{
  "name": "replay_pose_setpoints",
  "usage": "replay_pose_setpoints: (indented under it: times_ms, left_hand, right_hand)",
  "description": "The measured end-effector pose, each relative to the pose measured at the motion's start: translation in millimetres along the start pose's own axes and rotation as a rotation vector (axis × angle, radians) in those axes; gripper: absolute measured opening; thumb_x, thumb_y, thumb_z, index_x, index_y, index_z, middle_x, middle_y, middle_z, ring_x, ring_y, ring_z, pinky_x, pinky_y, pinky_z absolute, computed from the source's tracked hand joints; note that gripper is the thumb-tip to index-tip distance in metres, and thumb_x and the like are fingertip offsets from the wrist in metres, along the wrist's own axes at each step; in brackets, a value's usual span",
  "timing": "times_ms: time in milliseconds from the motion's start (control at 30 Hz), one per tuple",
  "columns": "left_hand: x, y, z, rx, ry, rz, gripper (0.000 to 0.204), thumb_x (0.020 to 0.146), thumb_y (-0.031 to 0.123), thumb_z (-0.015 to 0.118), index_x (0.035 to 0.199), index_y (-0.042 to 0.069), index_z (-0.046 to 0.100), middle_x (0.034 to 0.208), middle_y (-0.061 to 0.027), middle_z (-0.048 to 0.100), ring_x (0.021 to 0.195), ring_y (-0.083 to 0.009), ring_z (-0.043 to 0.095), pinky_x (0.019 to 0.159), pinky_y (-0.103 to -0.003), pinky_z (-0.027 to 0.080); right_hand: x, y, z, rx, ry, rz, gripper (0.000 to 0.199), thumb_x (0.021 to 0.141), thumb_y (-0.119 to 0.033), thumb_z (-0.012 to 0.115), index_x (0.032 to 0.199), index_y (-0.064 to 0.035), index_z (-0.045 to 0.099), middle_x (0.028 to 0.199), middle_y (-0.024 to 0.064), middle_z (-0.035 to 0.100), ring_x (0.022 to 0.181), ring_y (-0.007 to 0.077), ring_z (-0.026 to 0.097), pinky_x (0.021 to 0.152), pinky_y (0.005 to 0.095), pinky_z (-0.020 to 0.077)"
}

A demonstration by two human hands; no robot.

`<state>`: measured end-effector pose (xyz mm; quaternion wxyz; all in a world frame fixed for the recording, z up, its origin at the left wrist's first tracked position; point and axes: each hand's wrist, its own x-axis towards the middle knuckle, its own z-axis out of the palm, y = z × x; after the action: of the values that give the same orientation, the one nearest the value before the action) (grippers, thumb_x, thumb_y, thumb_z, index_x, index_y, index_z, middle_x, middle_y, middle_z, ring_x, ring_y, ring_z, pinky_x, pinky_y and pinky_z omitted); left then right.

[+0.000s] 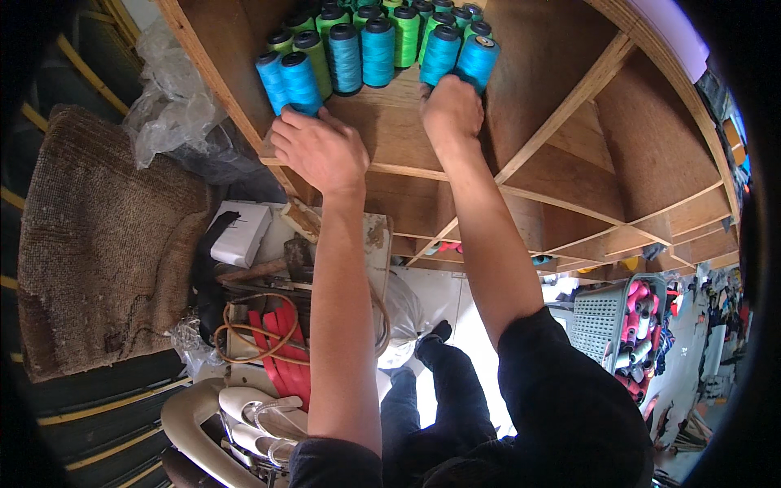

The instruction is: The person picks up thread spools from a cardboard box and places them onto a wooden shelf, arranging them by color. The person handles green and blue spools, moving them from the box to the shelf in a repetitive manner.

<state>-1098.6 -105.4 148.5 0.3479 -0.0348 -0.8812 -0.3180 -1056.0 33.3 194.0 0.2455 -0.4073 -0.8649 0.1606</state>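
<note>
Both my arms reach up into a wooden shelf compartment point(399, 122) filled at the back with thread spools. My left hand point(321, 149) is closed around the lower ends of two bright blue thread spools point(301, 80) at the left side. They stand side by side, tilted slightly. On the right, my right hand point(452, 114) grips two more blue thread spools point(477, 63) by their bottoms; its fingertips are partly hidden behind them. Between the hands stand other blue spools point(377, 53) upright, with green spools point(405, 37) in rows behind.
More wooden compartments point(561, 183) extend below and right. A grey-green plastic basket point(598, 325) holds pink and white spools. At left are a brown woven mat point(114, 228), clear plastic wrap point(175, 106), a cluttered stand with red strips point(285, 350), and cream sandals point(260, 411).
</note>
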Motion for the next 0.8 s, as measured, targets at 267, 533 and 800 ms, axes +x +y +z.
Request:
replay_pose_setpoints:
  times_ms: [267,533,800]
  left_hand:
    - [0,-2,1,-0.022,0.025,0.008,0.043,0.087,0.016,0.066,0.116,-0.008,0.047,0.11,-0.0231,0.052,0.107,-0.0393,0.05,0.09,-0.048,0.04]
    - [-1,-4,3,0.0,0.046,-0.027,0.042,0.084,0.017,0.068,0.111,-0.008,0.047,0.108,-0.0229,0.051,0.105,-0.0393,0.05,0.089,-0.048,0.04]
    - [-1,0,3,-0.001,0.038,-0.017,0.04,0.084,0.016,0.068,0.109,-0.007,0.048,0.107,-0.0222,0.051,0.105,-0.0392,0.05,0.089,-0.048,0.04]
  right_hand:
    - [5,-37,19,0.15,-0.148,-0.241,0.042,0.081,-0.04,0.078,0.095,0.0001,0.074,0.099,0.0238,0.072,0.097,0.0396,0.07,0.085,0.047,0.0566]
    - [3,-36,19,0.126,-0.054,-0.155,0.047,0.082,-0.047,0.078,0.09,-0.0013,0.075,0.095,0.0219,0.073,0.094,0.038,0.071,0.083,0.0461,0.0571]
    - [-7,-35,12,0.017,-0.068,-0.155,0.034,0.086,-0.038,0.074,0.094,-0.0047,0.076,0.099,0.0201,0.073,0.096,0.0364,0.072,0.083,0.0452,0.0579]
